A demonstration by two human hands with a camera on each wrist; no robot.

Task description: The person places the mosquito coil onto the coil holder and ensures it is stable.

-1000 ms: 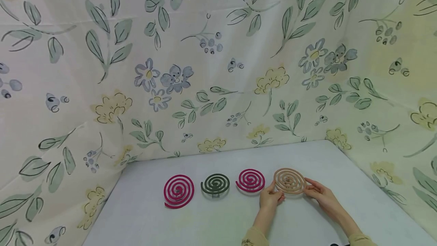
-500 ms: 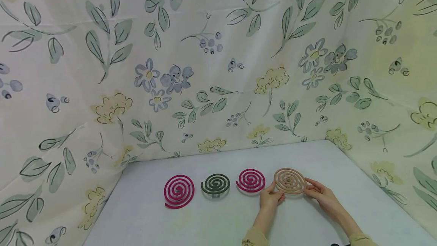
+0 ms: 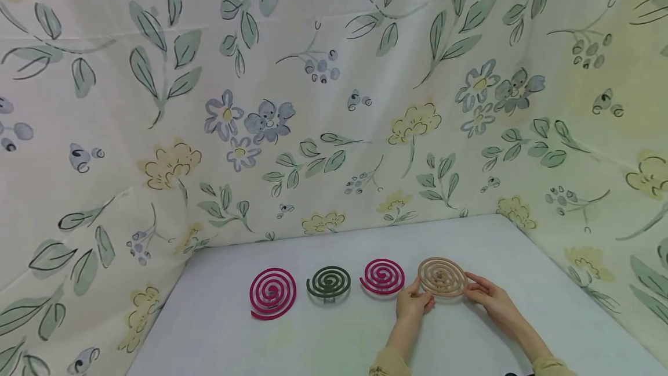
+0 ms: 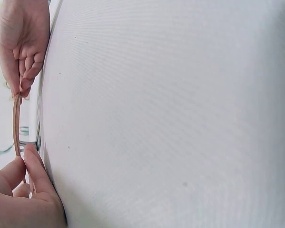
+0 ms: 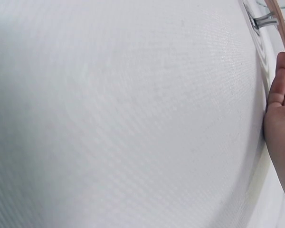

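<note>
A tan mosquito coil (image 3: 443,277) is at the right end of a row of coils in the head view. My left hand (image 3: 413,304) pinches its left edge between thumb and fingers. On the opposite edge, my right hand (image 3: 492,299) pinches it the same way. Seen edge-on in the left wrist view, the coil (image 4: 16,124) sits raised above the tabletop, with a small metal stand (image 4: 29,143) beneath its middle. That stand (image 5: 265,21) also shows under the coil in the right wrist view, where only part of the right hand (image 5: 281,99) is visible.
To the left stand a pink coil (image 3: 382,276), a dark green coil (image 3: 329,281) with a bit of metal stand below it, and another pink coil (image 3: 273,293). The white table (image 3: 313,341) meets a floral cloth (image 3: 313,103) at the back and sides.
</note>
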